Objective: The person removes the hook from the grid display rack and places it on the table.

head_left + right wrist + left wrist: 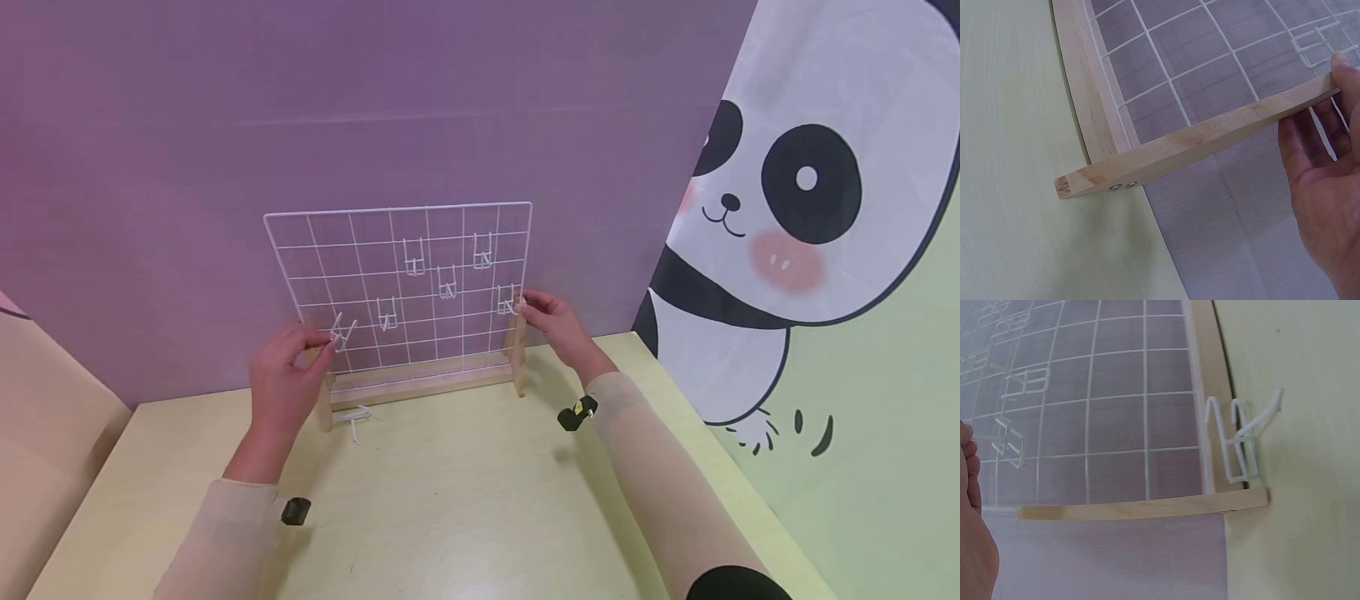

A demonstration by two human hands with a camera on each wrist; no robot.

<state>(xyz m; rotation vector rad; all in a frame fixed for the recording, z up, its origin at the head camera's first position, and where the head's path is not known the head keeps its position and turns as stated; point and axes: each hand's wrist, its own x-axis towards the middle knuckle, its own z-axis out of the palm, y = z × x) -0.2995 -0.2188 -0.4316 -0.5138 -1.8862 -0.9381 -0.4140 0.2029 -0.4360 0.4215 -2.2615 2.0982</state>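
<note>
A white wire grid panel (397, 208) stands upright in a wooden base (427, 381). My left hand (285, 379) pinches a white wire hook (342, 331) between thumb and fingertips, close in front of the grid's lower left part. In the left wrist view this hook (1009, 444) shows beside the fingers. At the right edge, my right hand (561, 327) grips the wooden upright (1229, 122), its thumb on the near side and its fingers behind. Several other white hooks (447, 287) hang on the grid, one of them right beside the right fingertips.
Another loose hook (354, 415) lies on the pale wooden table (450, 500), against the base's left front. Behind the grid rises a purple backdrop (375, 100). A panda picture (817, 183) covers the wall on the right.
</note>
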